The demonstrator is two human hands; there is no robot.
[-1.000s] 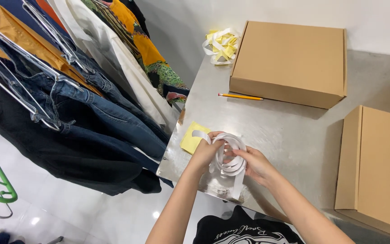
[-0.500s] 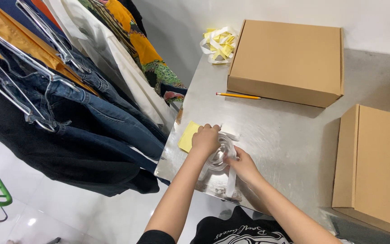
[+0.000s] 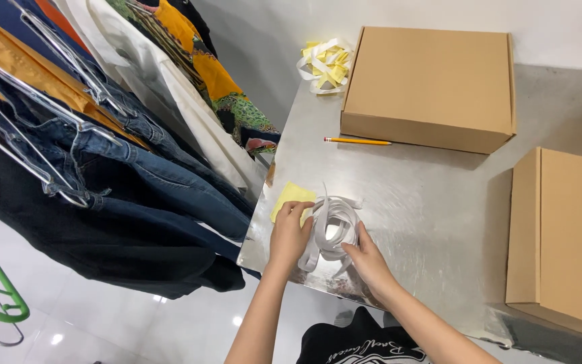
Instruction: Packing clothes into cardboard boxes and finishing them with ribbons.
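Where the metal worktop (image 3: 439,202) comes to its near-left corner, both hands are on a coil of white strip (image 3: 333,229). Left hand (image 3: 289,234): fingers curled loosely, fingertips pressed against the coil's left side, palm down, not fully wrapped around it. Right hand (image 3: 366,255): fingers part-curled, pinching the coil's lower right edge from the near side. The coil itself is a loose bundle of flat white bands looped into a rough ring with an open centre, one short end sticking up at the top and a tail hanging down toward the near edge. It lies on the worktop, just in from the left edge. A yellow paper square (image 3: 289,197) lies just beside it, partly under the left hand, at the left edge. Toward the far edge, a closed flat cardboard box (image 3: 429,84); a yellow pencil (image 3: 357,141) lies in front of it. A tangle of yellow and white strips (image 3: 326,62) sits at the far-left corner. A second cardboard box (image 3: 564,236) stands along the right edge. Hanging clothes (image 3: 116,148) crowd the left of the worktop.
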